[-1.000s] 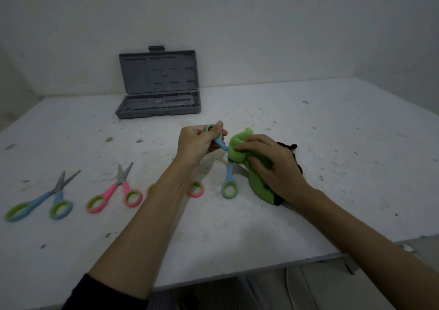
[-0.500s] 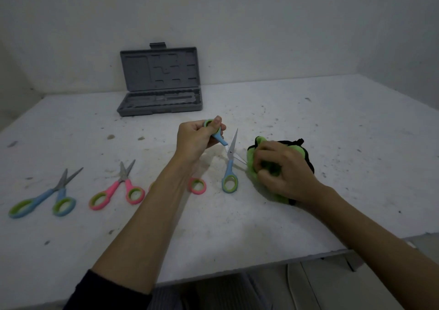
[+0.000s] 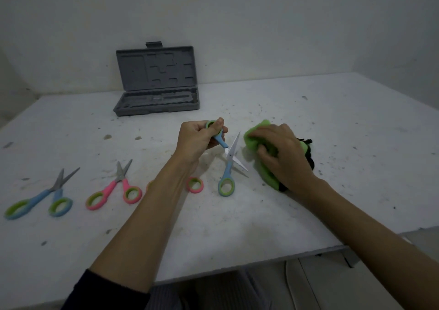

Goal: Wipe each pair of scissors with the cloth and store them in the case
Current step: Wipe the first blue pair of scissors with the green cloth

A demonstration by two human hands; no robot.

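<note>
— So, what has the left hand got?
— Its fingers are curled tight round one handle loop of the blue-and-green scissors. The blades are spread wide, one tip pointing toward 12 o'clock, the other toward 4. The free loop hangs down close to the table; whether it touches I cannot tell.
— And the right hand?
— At 3 o'clock of those scissors, just beside the blades. Its fingers are bent over the bunched green cloth, gripping it, and a black part of the cloth shows under the wrist.
— Where is the case?
— At 11 o'clock from the hands, well apart, near the wall, lid upright and open.
— Other scissors?
— At 9 o'clock lie the pink scissors, and farther out a second blue pair, both flat on the table. A pink loop shows beside the left forearm; the rest of that pair is hidden.
</note>
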